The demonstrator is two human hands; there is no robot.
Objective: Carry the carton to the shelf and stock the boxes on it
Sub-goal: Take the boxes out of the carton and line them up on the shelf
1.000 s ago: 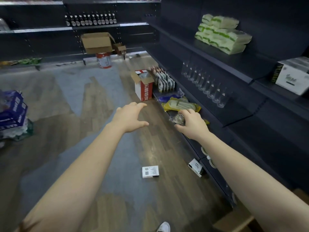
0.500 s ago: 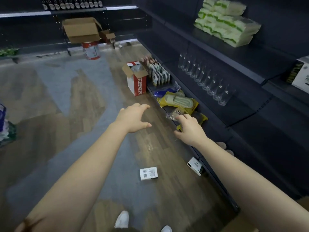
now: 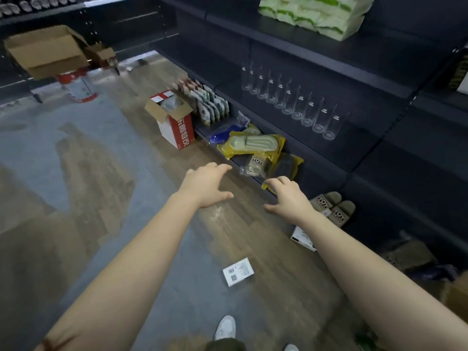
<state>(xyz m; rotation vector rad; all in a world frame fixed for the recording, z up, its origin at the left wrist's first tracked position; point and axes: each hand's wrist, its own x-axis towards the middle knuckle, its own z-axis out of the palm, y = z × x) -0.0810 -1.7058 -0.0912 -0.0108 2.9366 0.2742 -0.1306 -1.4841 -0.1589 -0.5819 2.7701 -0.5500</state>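
A red-and-white carton (image 3: 176,127) stands on the floor with its flaps open, against the bottom shelf (image 3: 255,173) of the dark shelving. Two small white boxes lie on the floor: one (image 3: 238,271) between my arms, the other (image 3: 302,238) under my right forearm at the shelf's foot. My left hand (image 3: 205,186) is stretched out over the floor, fingers spread, holding nothing. Also empty, my right hand (image 3: 286,196) hovers with spread fingers at the shelf's edge, next to a yellow slipper packet (image 3: 253,145).
Packaged slippers and sachets (image 3: 210,105) fill the bottom shelf; loose slippers (image 3: 331,206) sit further right. A row of glasses (image 3: 291,100) stands one shelf up, green-and-white packs (image 3: 314,16) above. An open brown carton (image 3: 48,51) rests on a red-and-white bucket (image 3: 78,87) at the far left.
I have stepped closer to the red-and-white carton. My right hand has come off the packet on the bottom shelf and drawn back to the shelf's edge. My left hand stays outstretched.
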